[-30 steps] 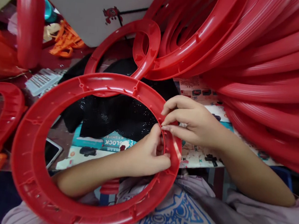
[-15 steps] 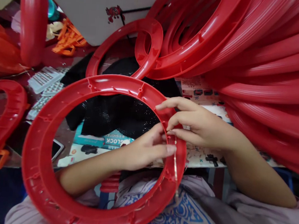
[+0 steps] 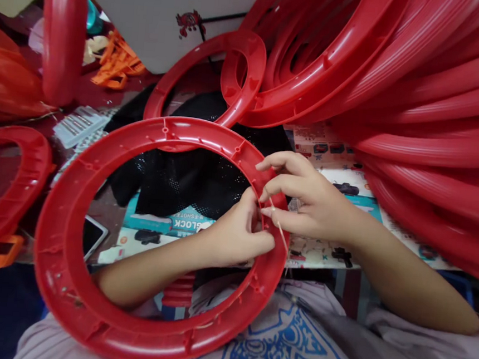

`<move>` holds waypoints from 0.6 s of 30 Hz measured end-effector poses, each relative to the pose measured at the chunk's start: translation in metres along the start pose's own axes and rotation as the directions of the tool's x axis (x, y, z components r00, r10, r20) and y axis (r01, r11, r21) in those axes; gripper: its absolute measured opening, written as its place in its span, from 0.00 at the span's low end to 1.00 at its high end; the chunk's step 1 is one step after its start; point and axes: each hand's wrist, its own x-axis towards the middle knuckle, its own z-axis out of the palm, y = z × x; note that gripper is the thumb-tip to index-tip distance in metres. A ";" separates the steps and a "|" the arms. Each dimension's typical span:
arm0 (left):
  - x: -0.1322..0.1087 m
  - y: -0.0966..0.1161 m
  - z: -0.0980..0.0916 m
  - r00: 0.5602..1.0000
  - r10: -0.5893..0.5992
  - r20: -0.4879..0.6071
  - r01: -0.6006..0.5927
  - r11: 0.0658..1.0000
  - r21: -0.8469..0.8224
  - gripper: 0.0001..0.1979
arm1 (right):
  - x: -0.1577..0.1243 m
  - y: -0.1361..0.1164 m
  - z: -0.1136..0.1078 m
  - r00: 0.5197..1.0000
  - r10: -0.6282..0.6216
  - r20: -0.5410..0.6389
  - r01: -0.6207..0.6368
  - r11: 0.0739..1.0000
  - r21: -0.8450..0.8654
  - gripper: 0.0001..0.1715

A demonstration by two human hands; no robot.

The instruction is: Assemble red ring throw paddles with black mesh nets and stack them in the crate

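A large red plastic ring (image 3: 64, 209), its ribbed hollow side facing up, leans over the table edge and my lap. Reaching up through its middle, my left hand (image 3: 249, 233) grips the ring's right side, thumb on the channel and fingers curled round the inner rim. On the same stretch, my right hand (image 3: 294, 198) pinches a thin wire strip (image 3: 277, 225) between thumb and fingers. The strip trails down across the channel and past the outer rim. More thin wire lies along the lower part of the channel. The exact fingertip contact is partly hidden.
Stacked red rings (image 3: 430, 107) fill the right and back. Black mesh cloth (image 3: 176, 182) lies behind my ring on printed cardboard (image 3: 155, 225). To the left are a phone (image 3: 94, 236), a clear case (image 3: 78, 126), orange plastic parts (image 3: 118, 60) and another red ring (image 3: 29, 183).
The ring has turned slightly and shifted a little left with both hands. The strip, earlier hanging down the channel, is now drawn up and slants from my right fingertips.
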 end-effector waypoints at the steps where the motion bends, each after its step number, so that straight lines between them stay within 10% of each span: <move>1: -0.001 0.001 -0.001 1.000 0.003 0.023 -0.003 1.000 0.021 0.29 | 0.000 0.000 0.000 1.000 -0.021 -0.012 0.021 1.000 -0.016 0.09; 8: -0.008 -0.002 -0.007 0.975 -0.088 0.202 0.025 0.955 0.296 0.29 | 0.000 0.003 -0.014 0.989 -0.075 0.128 0.075 0.997 0.011 0.05; 18: -0.005 0.009 -0.005 0.950 -0.057 0.307 -0.021 0.969 0.245 0.23 | -0.001 -0.002 -0.028 0.943 -0.192 0.273 0.173 0.980 0.093 0.14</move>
